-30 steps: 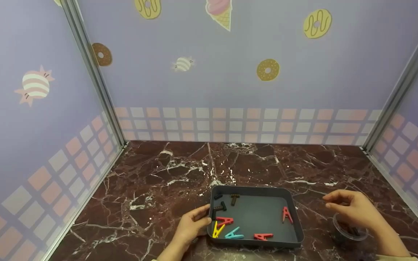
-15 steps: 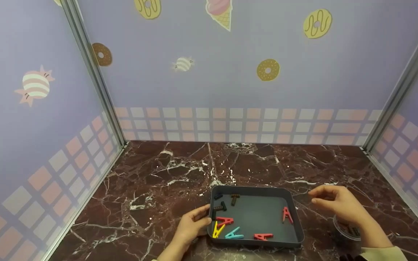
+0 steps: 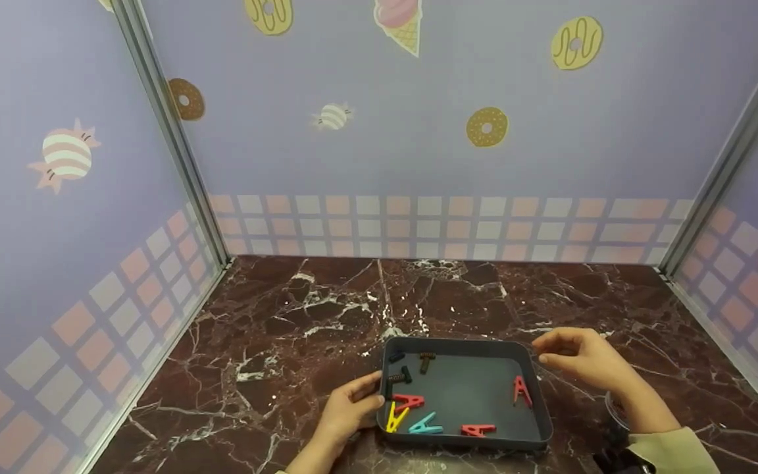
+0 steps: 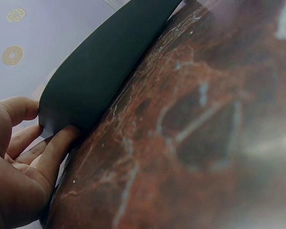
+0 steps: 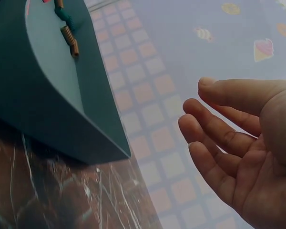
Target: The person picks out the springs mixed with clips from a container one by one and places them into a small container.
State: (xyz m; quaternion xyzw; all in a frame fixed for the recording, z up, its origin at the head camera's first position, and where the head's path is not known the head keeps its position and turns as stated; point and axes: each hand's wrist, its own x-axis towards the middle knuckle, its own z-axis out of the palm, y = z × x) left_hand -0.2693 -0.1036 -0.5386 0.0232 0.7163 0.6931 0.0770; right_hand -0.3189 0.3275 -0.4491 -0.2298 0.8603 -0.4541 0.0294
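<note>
My left hand (image 3: 351,409) holds the left side of a dark grey rectangular tray (image 3: 545,421). In the left wrist view its fingers (image 4: 61,143) lie against the tray's outer wall (image 4: 100,62). My right hand (image 3: 586,359) hovers by the tray's right rim, its fingers loosely bent and nothing between them. Red clothespins (image 3: 478,430), a yellow clothespin (image 3: 395,417) and a light blue clothespin (image 3: 426,424) lie inside. Small ridged brown pieces (image 3: 426,362) and dark ridged pieces (image 3: 406,374) sit along the tray's left part.
A clear round tub (image 3: 616,409) stands right of the tray, mostly hidden by my right forearm. The dark red marbled tabletop (image 3: 300,316) ends at a patterned back wall (image 3: 412,158), with metal posts at both back corners.
My right hand has moved left from above the clear tub to beside the tray's right rim. The left hand, the tray and its contents have stayed in place.
</note>
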